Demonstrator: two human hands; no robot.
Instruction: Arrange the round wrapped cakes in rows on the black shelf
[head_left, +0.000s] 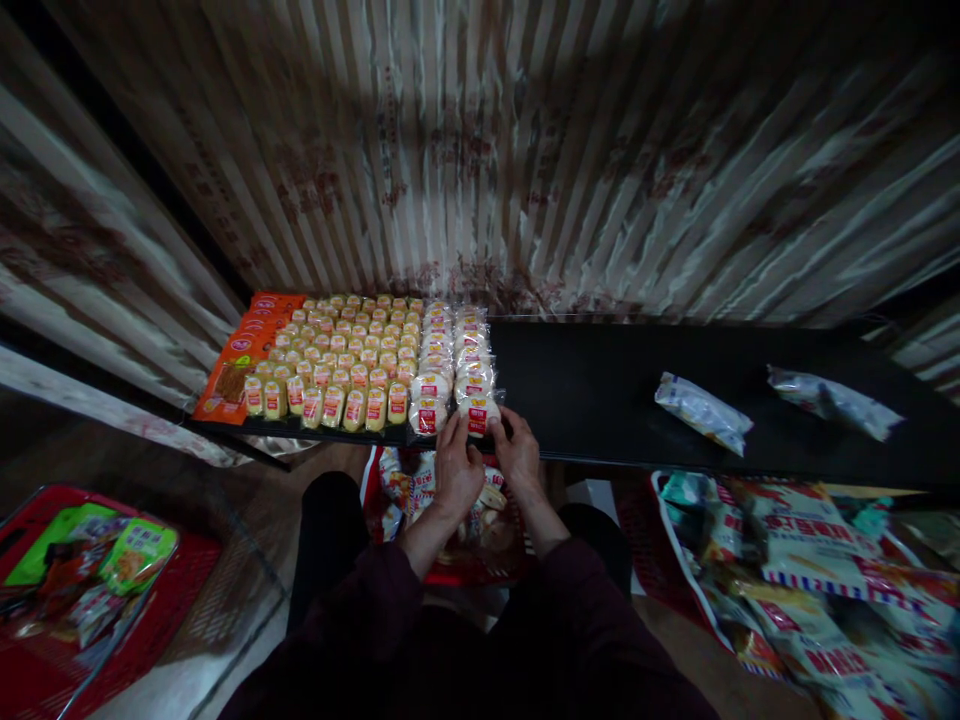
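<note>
A clear-wrapped round white cake (478,416) with a red label lies at the front end of a column of the same kind on a black shelf. My left hand (459,470) pinches its left side with the fingertips, and my right hand (518,455) grips its right edge. To its left runs another column of round wrapped cakes (428,416). Farther left stand rows of small yellow wrapped cakes (332,406). At the shelf's left end lie overlapping orange packets (238,362).
Two white-blue packets (703,412) lie on the right of the black shelf (585,380). A red basket (450,578) of wrapped cakes sits between my knees. Another basket (720,610) with large bags is at right, and a red basket (187,575) with snack packets at left. A patterned curtain (450,150) hangs behind.
</note>
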